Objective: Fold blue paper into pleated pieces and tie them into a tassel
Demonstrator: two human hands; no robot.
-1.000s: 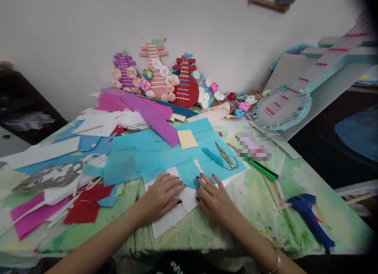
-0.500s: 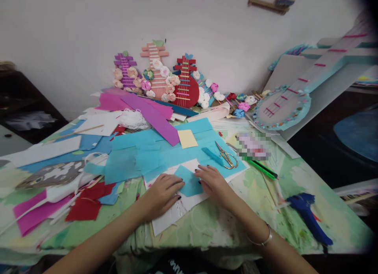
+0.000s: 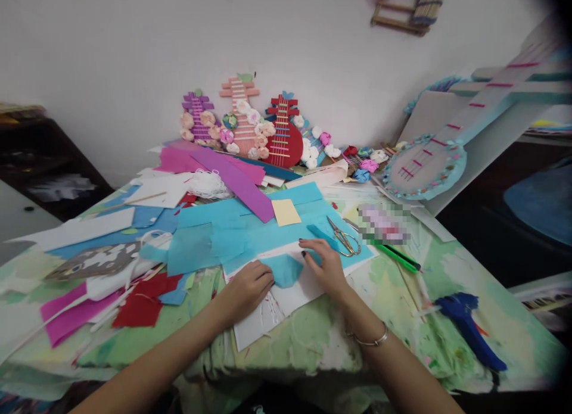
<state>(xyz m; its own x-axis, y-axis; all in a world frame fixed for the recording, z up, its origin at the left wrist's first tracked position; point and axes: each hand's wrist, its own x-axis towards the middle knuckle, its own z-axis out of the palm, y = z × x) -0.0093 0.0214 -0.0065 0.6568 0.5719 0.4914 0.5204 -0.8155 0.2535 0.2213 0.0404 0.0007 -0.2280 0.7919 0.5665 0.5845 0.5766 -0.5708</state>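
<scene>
A small piece of blue paper (image 3: pixel 286 271) lies on a white sheet (image 3: pixel 261 326) in front of me, its corners looking cut or folded. My left hand (image 3: pixel 251 288) rests at its left side, fingers curled together on the paper's edge; the fingertips are partly hidden. On the other side my right hand (image 3: pixel 325 266) hovers by the paper, thumb and fingers apart, with nothing seen in them. Just beyond that hand, gold-handled scissors (image 3: pixel 346 240) lie on larger blue sheets (image 3: pixel 263 238) beside a thin blue strip (image 3: pixel 322 235).
A green utility knife (image 3: pixel 395 256) and a blue glue gun (image 3: pixel 471 327) lie on the right. Leftward are red paper scraps (image 3: pixel 140 301), white cord (image 3: pixel 206 184) and a purple strip (image 3: pixel 235 181). Decorated model instruments (image 3: pixel 283 140) lean on the wall; a larger one (image 3: pixel 424 164) stands right.
The right hand has come off the blue paper's right edge, its fingers spreading. The paper now shows a different, narrower outline. My left fingers have curled in. The camera view has shifted slightly.
</scene>
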